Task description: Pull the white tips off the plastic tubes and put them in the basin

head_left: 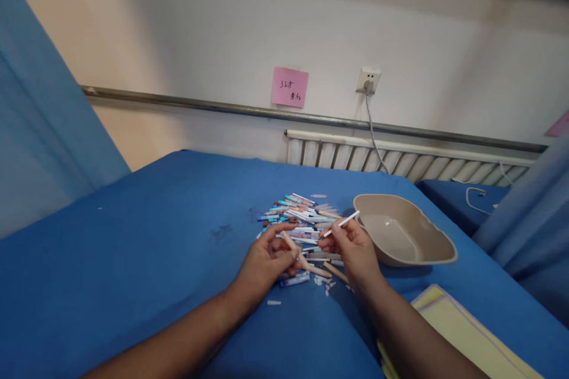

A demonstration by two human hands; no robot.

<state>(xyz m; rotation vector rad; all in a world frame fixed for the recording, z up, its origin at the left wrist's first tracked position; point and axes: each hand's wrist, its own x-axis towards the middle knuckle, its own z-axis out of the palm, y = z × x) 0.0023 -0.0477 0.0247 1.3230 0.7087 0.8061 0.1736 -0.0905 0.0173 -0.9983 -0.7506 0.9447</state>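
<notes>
Between the thumb and fingers of my left hand point(265, 259) is a beige pen barrel point(290, 241), tilted over the pile. My right hand point(358, 251) pinches a thin white pen refill point(347, 220), its upper end pointing up and right. The two hands are a short way apart. Beneath and behind them spreads a pile of pen parts point(302, 213) in white, blue, teal, beige and brown. Small white pieces point(328, 285) lie in front of the pile, near a blue patterned pen barrel point(294, 280). Both hands hide part of the heap.
A beige plastic basin point(433, 248) stands right of my right hand on the blue-covered table point(155, 260). A yellow cloth point(466, 331) lies at the front right. Behind are a radiator point(347, 153), a plugged socket with cable point(368, 80) and a pink note point(290, 87); blue curtains point(48, 106) hang at the sides.
</notes>
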